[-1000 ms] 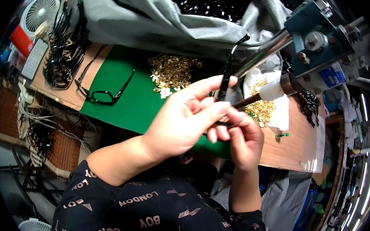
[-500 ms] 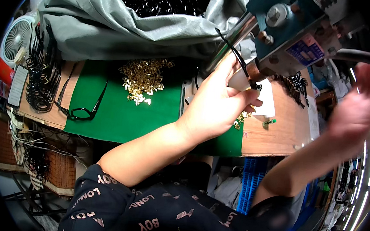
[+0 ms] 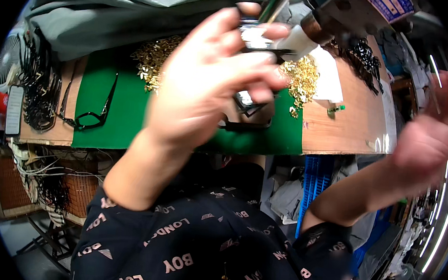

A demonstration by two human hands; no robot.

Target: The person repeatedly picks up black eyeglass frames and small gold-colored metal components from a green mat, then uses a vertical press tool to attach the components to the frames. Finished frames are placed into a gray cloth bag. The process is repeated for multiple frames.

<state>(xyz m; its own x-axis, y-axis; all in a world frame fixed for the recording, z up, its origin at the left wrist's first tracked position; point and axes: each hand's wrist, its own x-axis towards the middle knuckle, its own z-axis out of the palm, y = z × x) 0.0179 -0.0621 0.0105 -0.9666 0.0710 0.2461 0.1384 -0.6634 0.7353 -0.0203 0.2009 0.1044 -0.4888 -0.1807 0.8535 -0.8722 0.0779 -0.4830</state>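
My left hand [image 3: 186, 89] is raised over the green mat [image 3: 114, 136], smeared by motion, its fingers curled round a black glasses frame [image 3: 281, 53]. Most of that frame is hidden by the fingers. Just right of it are the pale cylinder [image 3: 301, 43] and brown tip [image 3: 315, 27] of the bench machine [image 3: 344, 15]. Small gold pieces lie in one heap [image 3: 303, 79] beside the cylinder and another heap [image 3: 148, 60] left of my hand. Out at the far right, my right hand [image 3: 428, 140] is lifted and blurred; its grip cannot be made out.
Another black glasses frame [image 3: 91, 120] lies on the mat's left edge. Many black frames are stacked [image 3: 41, 89] farther left, by a fan [image 3: 4, 62]. A small green-capped bottle [image 3: 336, 110] and white paper [image 3: 330, 77] rest on the wooden tabletop [image 3: 354, 129]. Grey cloth [image 3: 112, 20] drapes behind.
My left hand has drawn away from the machine, moving left with the glasses frame. My right hand stays raised at the right. The head view has shifted, so the machine sits higher in the picture.
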